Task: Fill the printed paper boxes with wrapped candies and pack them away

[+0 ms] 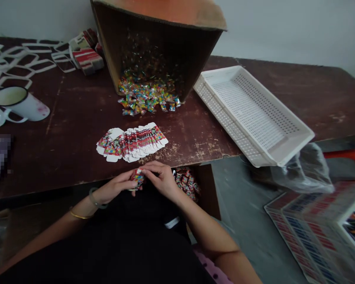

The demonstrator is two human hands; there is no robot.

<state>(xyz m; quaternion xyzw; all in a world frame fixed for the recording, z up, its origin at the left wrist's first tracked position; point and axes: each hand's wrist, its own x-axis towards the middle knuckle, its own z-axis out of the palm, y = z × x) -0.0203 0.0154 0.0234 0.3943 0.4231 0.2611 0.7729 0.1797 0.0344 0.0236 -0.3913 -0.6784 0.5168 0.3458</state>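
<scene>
Between my two hands, over my lap at the table's front edge, is a small printed candy box (139, 178). My left hand (118, 186) grips it from the left side. The fingers of my right hand (159, 177) pinch its upper end, where a white flap shows. Just beyond my hands, a fanned row of flat printed box blanks (133, 142) lies on the table. Farther back, small clear packets of coloured candy (149, 96) spill from a large cardboard box tipped on its side (106, 51).
A white perforated plastic tray (225, 118) overhangs the table's right edge. An enamel mug (32, 104) stands at left, near white paper frames (28, 81). Below the table, a carton (210, 189) holds many small printed boxes (187, 183). Stacked crates (307, 221) stand on the floor at right.
</scene>
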